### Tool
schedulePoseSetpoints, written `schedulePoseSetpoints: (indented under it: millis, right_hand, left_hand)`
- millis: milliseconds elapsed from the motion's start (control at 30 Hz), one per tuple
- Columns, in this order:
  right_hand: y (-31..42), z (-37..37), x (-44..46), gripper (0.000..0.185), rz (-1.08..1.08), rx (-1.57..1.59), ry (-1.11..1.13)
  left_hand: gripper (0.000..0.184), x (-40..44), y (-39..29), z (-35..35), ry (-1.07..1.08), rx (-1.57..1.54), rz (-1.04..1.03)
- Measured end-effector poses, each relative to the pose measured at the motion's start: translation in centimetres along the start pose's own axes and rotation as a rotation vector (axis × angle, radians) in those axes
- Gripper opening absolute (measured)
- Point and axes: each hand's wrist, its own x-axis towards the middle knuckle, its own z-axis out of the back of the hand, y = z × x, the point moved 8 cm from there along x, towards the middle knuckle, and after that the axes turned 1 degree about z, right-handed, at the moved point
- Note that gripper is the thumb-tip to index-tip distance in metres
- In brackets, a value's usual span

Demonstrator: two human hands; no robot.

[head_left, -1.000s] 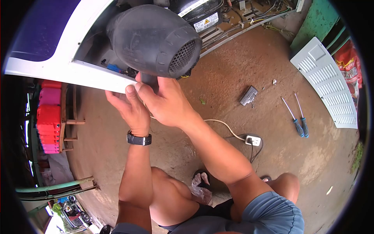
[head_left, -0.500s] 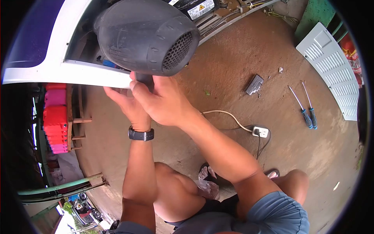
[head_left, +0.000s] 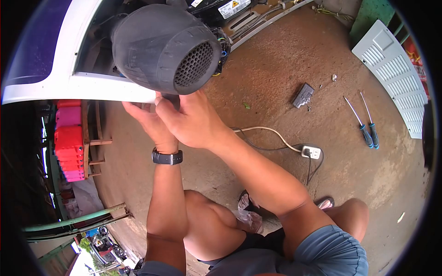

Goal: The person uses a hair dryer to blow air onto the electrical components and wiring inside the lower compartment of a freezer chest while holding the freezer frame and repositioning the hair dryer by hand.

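A large black hair dryer [head_left: 152, 50] with a honeycomb grille fills the top of the head view, tilted in front of the open white vehicle body. My right hand [head_left: 195, 117] is wrapped round its short handle, thumb on the near side. Directly beside and partly behind it, my left hand [head_left: 159, 129] closes in at the handle, a black watch [head_left: 167, 157] on its wrist. One left digit sticks out to the left under the edge of the white body panel [head_left: 115, 87]; the other left fingers are mostly hidden.
On the concrete floor lie a white outlet [head_left: 311, 152] with a plugged-in cord, a small dark box [head_left: 302, 95], two blue-handled screwdrivers [head_left: 368, 133] and a louvred grey panel [head_left: 391, 78]. Red and pink containers [head_left: 70, 140] stand left. A battery [head_left: 221, 11] sits in the vehicle.
The hair dryer has shifted slightly left and down and turned, so its grille faces me more. Both hands keep the same hold. The floor things appear a little shifted with the camera's movement.
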Motion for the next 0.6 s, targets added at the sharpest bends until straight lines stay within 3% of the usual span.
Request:
schedulePoseSetpoints:
  millis: [133, 233, 333, 600]
  right_hand:
    - [-0.4, -0.1, 0.1, 0.05, -0.047, -0.018, -0.003]
    - [-0.5, 0.5, 0.4, 0.035, -0.025, -0.074, -0.029]
    - [-0.4, 0.9, 0.8, 0.036, -0.036, -0.093, -0.062]
    - [-1.5, 0.1, 1.2, 0.053, -0.177, -0.122, 0.151]
  left_hand:
    - [0.086, 0.0, -0.3, 0.0, -0.014, 0.013, -0.006]
    - [0.086, -0.2, -0.8, -0.4, -0.005, -0.01, -0.028]
    - [0.087, -0.3, 0.4, -0.5, 0.005, -0.064, 0.003]
    - [0.102, -0.6, 1.0, -1.4, -0.019, -0.063, 0.033]
